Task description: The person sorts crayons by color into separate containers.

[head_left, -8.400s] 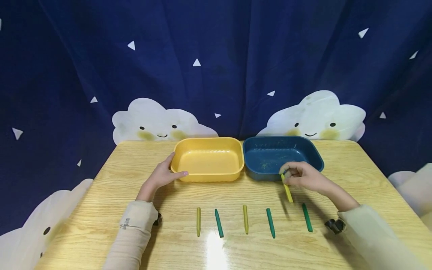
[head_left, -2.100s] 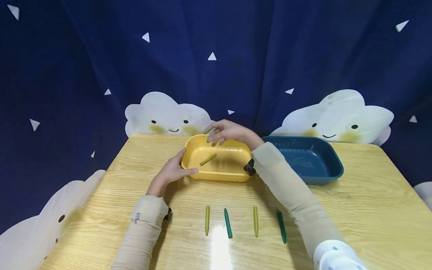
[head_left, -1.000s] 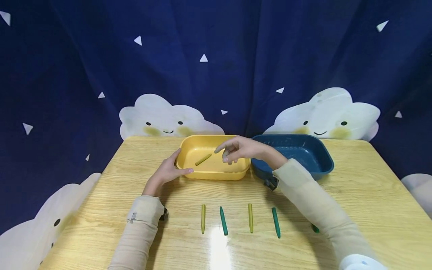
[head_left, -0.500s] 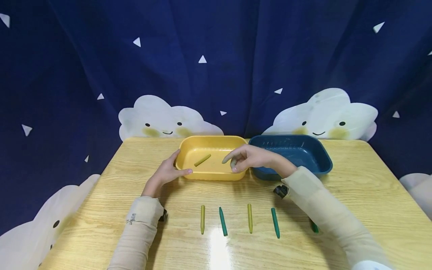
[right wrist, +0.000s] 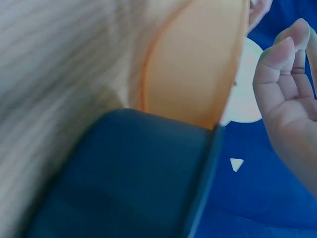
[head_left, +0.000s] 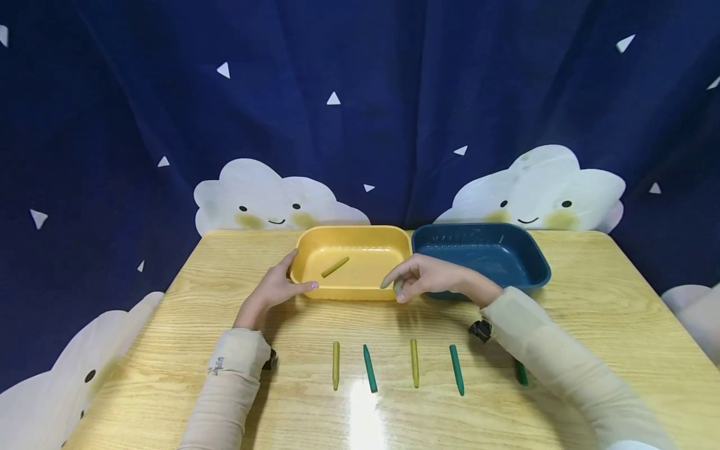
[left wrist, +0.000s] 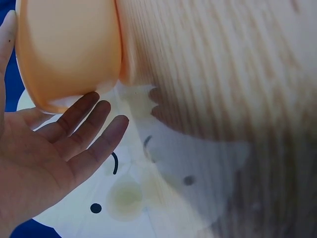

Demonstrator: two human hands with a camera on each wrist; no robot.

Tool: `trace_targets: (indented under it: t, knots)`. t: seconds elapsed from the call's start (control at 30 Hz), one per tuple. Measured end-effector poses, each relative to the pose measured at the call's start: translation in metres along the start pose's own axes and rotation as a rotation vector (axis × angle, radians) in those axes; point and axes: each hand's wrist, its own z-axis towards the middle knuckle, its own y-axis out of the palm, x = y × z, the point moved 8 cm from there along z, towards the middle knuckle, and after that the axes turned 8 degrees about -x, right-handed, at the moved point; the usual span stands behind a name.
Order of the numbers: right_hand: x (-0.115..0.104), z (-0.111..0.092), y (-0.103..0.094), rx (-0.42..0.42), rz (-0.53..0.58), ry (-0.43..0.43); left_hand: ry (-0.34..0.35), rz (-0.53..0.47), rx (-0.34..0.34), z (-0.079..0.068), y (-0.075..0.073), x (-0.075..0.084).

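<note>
At the left end of the yellow plastic tub (head_left: 365, 278), my left hand (head_left: 275, 287) rests with the thumb on the near rim and relaxed fingers along the end wall. In the left wrist view those fingers of the left hand (left wrist: 64, 153) lie against the tub's outside (left wrist: 72, 44). One yellow crayon (head_left: 335, 267) lies slanted inside the tub. My right hand (head_left: 430, 275) hovers over the tub's near right corner, fingers loosely bent and holding nothing. In the right wrist view, the right hand's (right wrist: 292, 94) thumb and fingertips are close together, with no object visible between them.
A blue tub (head_left: 489, 253) stands against the yellow one's right side. In a row nearer me lie two yellow crayons (head_left: 335, 365) and three green crayons (head_left: 369, 369); the rightmost green crayon (head_left: 521, 374) is partly behind my right sleeve. A dark blue curtain (head_left: 382, 125) hangs behind the table.
Earlier my right hand held a yellow crayon near the blue tub; that crayon now lies in the yellow tub. The right hand has since drawn back rightward and nearer. My left hand stayed put.
</note>
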Motion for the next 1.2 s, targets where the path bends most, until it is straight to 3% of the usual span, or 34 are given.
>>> trace_targets:
  t: [0.63,0.9,1.2]
  knots:
    - [0.037,-0.009,0.03,-0.194,0.085,0.006,0.005,-0.011,-0.003,0.0,0.0,0.0]
    - [0.049,-0.012,0.037,-0.221,0.019,0.025,0.012,-0.007,0.004,0.001,-0.001,0.0]
    - [0.065,-0.011,0.041,-0.222,-0.053,0.131,0.009,-0.007,-0.001,0.001,0.001,0.0]
